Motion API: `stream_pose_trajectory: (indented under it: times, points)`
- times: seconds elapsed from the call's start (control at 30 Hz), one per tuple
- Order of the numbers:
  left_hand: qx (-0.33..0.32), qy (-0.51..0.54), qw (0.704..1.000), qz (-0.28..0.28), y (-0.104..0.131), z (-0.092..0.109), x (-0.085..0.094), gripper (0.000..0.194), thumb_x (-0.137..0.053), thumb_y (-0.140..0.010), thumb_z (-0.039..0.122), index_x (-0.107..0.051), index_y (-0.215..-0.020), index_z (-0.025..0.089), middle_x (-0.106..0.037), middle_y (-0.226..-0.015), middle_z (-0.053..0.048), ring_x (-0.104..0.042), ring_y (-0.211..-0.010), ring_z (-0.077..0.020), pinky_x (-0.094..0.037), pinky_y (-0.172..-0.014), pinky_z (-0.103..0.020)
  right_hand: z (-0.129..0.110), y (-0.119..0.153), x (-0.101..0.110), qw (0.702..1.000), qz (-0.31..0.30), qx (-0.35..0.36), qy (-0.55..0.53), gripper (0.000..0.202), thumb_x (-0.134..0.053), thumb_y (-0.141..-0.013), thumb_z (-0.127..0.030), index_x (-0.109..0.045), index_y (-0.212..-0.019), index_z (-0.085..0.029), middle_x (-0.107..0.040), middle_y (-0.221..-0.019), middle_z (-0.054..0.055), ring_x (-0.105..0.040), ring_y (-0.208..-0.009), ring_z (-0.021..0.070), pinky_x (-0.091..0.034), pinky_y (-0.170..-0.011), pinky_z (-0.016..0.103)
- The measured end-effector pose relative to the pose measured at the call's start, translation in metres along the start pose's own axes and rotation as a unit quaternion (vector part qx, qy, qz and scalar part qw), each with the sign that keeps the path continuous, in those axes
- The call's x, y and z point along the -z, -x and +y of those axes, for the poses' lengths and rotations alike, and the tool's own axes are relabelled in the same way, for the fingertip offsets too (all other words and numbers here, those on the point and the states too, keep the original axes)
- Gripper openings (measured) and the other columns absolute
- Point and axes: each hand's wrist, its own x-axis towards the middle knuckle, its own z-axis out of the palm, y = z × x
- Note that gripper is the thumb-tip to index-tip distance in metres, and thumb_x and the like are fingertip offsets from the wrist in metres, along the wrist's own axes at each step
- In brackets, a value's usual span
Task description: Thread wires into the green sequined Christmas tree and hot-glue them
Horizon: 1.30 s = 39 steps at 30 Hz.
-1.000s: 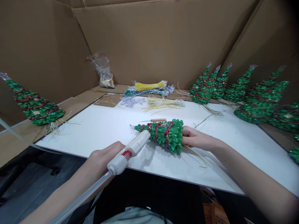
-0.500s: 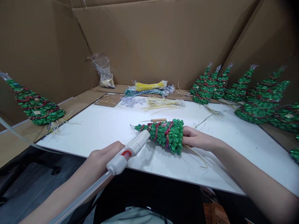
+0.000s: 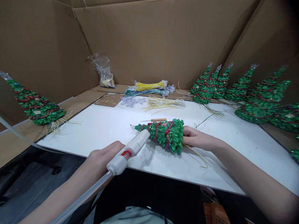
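Observation:
My left hand (image 3: 104,155) is wrapped round a white hot glue gun (image 3: 132,147) with a red part and a long clear stick or tube at its rear. Its front end meets the side of a small green glittery Christmas tree (image 3: 173,137) near the middle; whether the tip touches is hidden. The tree lies on its side, its pointed top to the left, with red garlands round it. At its base, my right hand (image 3: 198,138) grips it, fingertips hidden inside the hollow bottom. Yellow and white wires (image 3: 198,155) trail out under that hand.
A wooden-handled awl (image 3: 158,119) lies just behind the tree on the white board (image 3: 93,137). Wire bundles (image 3: 149,86) and loose yellow wires (image 3: 165,103) are farther back. More trees (image 3: 257,102) stand on the right, another tree (image 3: 38,107) on the left. A plastic bag (image 3: 104,73) leans against the cardboard wall.

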Motion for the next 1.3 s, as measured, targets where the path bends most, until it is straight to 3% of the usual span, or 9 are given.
stream_pose_trajectory:
  times: [0.33, 0.53, 0.9, 1.3]
  points:
    - [0.015, 0.002, 1.0, 0.024, 0.001, 0.0042, 0.0024, 0.019, -0.04, -0.096, 0.027, -0.047, -0.08, 0.02, -0.046, -0.072, 0.002, -0.044, -0.058, -0.0098, -0.033, -0.055, -0.022, 0.0014, 0.0004, 0.0004, 1.0, 0.007, -0.012, 0.007, 0.015, -0.052, -0.071, -0.026, -0.048, -0.06, -0.017, -0.032, -0.056, -0.006, -0.026, -0.05, 0.0065, -0.021, -0.044, 0.021]
    - [-0.016, -0.005, 0.999, 0.04, -0.0039, -0.0019, 0.0036, 0.016, -0.041, -0.093, 0.027, -0.046, -0.079, 0.021, -0.051, -0.072, 0.002, -0.046, -0.056, -0.0102, -0.034, -0.054, -0.022, 0.0035, 0.0007, 0.0002, 1.0, 0.007, -0.012, 0.016, 0.011, -0.051, -0.07, -0.024, -0.049, -0.062, -0.017, -0.032, -0.057, -0.006, -0.026, -0.051, 0.0066, -0.02, -0.044, 0.02]
    - [-0.019, -0.009, 1.0, 0.012, -0.0048, 0.0008, 0.003, 0.019, -0.038, -0.094, 0.027, -0.049, -0.08, 0.019, -0.051, -0.074, 0.003, -0.043, -0.057, -0.0087, -0.034, -0.056, -0.02, 0.0043, 0.0013, 0.0008, 1.0, 0.007, -0.012, 0.006, 0.018, -0.051, -0.069, -0.023, -0.039, -0.057, -0.019, -0.025, -0.054, -0.007, -0.022, -0.048, 0.0058, -0.017, -0.042, 0.02]
    - [-0.002, -0.011, 0.999, 0.042, 0.0, -0.0029, -0.0019, 0.021, -0.037, -0.094, 0.032, -0.049, -0.081, 0.022, -0.049, -0.07, 0.002, -0.042, -0.056, -0.0104, -0.034, -0.054, -0.021, 0.0022, 0.0009, 0.0005, 1.0, 0.01, -0.018, 0.005, 0.013, -0.053, -0.069, -0.025, -0.048, -0.061, -0.017, -0.032, -0.056, -0.006, -0.026, -0.051, 0.0069, -0.02, -0.044, 0.02]
